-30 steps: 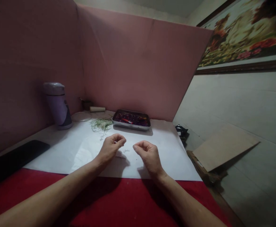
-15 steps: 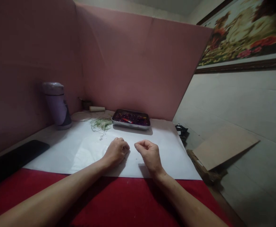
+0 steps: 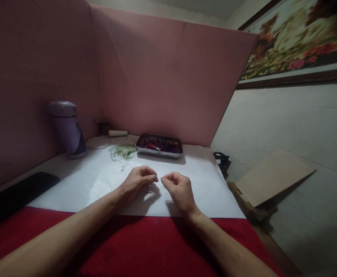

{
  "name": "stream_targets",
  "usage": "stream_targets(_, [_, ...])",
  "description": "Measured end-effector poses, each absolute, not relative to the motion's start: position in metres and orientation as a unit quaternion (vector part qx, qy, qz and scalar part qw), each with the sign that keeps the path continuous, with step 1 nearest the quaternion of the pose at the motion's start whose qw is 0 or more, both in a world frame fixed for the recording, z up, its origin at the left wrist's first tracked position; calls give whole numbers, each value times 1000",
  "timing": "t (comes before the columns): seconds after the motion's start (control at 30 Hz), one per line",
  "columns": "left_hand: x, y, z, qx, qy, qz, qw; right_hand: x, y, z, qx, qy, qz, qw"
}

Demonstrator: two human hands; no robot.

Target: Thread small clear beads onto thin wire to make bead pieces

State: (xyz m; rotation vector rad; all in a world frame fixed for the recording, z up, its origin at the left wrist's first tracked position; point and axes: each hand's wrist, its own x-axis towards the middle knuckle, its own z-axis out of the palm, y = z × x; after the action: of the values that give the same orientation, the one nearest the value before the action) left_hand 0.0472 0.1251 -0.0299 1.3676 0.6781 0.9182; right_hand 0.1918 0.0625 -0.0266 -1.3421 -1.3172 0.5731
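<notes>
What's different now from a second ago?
The left hand dipped toward the sheet and rose again, ending further right, closer to the right hand. The shiny beads between the hands no longer show; I can't tell whether it took them. The right hand, tray and bottle barely moved.

From above the cloth (image 3: 145, 246), the head camera is facing forward and down — left hand (image 3: 136, 180) and right hand (image 3: 181, 190) near, partition (image 3: 165, 77) beyond.

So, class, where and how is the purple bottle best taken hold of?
Probably around mid-body, from the right: the purple bottle stands on its base, its tall, rounded body suits a wraparound grip, and the pink panel rises on its left.
</notes>
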Motion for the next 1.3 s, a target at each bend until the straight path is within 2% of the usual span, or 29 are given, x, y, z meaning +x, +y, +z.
stream_targets(0.4, [44,124,-27,514,264,397,713,190,57,-25,-576,-599,146,537])
stream_targets(1.3, [45,123,-28,495,250,400,730,187,51,-20,-570,-640,49,513])
